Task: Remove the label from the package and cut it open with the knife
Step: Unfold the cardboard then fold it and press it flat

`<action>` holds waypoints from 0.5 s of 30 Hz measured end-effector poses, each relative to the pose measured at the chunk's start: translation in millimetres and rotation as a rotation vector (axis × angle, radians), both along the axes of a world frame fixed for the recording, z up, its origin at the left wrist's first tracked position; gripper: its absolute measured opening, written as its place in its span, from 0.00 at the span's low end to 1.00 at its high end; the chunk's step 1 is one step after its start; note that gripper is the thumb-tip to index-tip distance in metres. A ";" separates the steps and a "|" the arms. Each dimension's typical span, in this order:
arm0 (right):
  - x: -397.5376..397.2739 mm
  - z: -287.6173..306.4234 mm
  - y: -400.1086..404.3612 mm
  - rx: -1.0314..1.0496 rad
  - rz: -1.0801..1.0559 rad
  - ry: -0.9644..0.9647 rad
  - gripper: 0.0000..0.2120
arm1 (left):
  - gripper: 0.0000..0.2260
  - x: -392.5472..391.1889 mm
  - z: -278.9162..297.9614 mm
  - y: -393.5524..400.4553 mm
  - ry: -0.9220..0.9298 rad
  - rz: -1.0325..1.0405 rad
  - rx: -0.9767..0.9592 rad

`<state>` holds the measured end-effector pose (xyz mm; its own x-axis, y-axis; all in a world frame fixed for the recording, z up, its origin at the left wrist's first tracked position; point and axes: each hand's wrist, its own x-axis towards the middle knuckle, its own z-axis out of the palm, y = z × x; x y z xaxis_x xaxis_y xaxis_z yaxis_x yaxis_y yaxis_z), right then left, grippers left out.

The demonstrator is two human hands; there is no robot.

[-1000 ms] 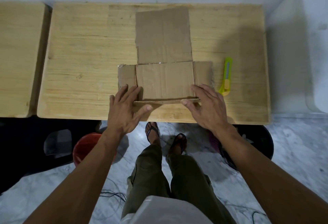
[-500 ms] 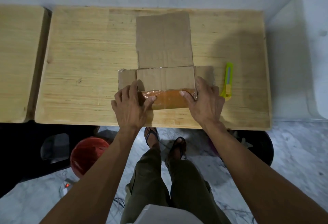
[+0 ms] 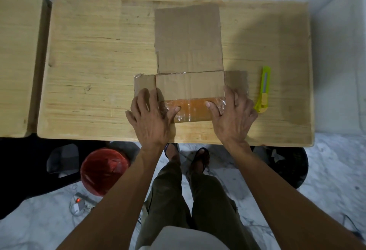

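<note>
Head view, looking down at a wooden table [image 3: 89, 91] where a cardboard package [image 3: 189, 87] lies opened out flat near the front edge. Its large flap stretches away from the person, two small side flaps stick out left and right, and the near flap, covered in glossy orange-brown tape [image 3: 193, 111], faces the person with its long axis running left to right.

Both hands rest on this near flap. The left hand [image 3: 152, 115] presses palm down on its left end, fingers spread over the left side flap, thumb lying on the tape. The right hand [image 3: 232, 113] mirrors it on the right end, fingers spread, thumb on the tape. Neither hand closes around anything; both are flat and pressing.

A yellow-green utility knife [image 3: 264, 89] lies on the table just beside the right hand, to its right, its length pointing away from the person, blade end farther off. The right hand is clearly nearer to it; the left would have to cross the package.

No label is visible on the cardboard. The package appears already cut open, so little of the task seems left.
</note>
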<state>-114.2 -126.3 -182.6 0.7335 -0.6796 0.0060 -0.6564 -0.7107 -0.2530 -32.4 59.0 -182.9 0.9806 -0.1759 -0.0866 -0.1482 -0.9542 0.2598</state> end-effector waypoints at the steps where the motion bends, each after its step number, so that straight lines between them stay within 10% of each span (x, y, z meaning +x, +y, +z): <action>1: -0.1 -1.2 0.5 0.009 -0.008 0.007 0.31 | 0.38 -0.7 -0.8 -0.4 -0.002 0.016 -0.008; 15: 7.1 13.7 1.4 0.223 -0.237 -0.003 0.43 | 0.56 3.5 19.3 -7.6 0.108 0.263 -0.110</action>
<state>-107.1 -124.9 -169.0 0.5547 -0.8166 -0.1600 -0.7961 -0.4648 -0.3875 -28.9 51.4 -163.5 0.9799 0.0689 -0.1871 0.1344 -0.9215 0.3644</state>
